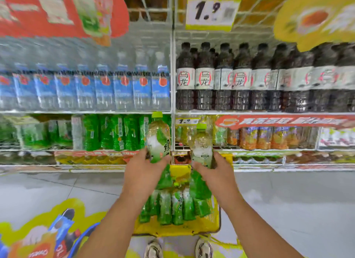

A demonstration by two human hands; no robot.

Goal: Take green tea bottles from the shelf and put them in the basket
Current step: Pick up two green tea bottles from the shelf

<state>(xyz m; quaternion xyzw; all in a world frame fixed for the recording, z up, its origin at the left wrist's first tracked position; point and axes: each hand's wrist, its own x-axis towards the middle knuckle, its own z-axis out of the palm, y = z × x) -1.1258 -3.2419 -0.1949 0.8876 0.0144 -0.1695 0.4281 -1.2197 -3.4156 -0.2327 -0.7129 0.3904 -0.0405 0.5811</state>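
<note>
My left hand point(142, 171) grips a green tea bottle point(158, 136) with a lime cap, held upright in front of the shelf. My right hand point(215, 173) grips a second green tea bottle point(201, 144), also upright, a little lower. Both bottles hang above the yellow basket point(172, 229) on the floor, which holds several green tea bottles point(172, 206) lying side by side. More green-labelled bottles point(115, 132) stand on the lower shelf to the left of my hands.
Water bottles point(86, 88) fill the upper left shelf and dark oolong tea bottles point(249, 81) the upper right. Orange-labelled drinks point(265, 138) stand at the lower right. My shoes point(178, 248) are just behind the basket. A colourful floor display point(38, 234) sits at the lower left.
</note>
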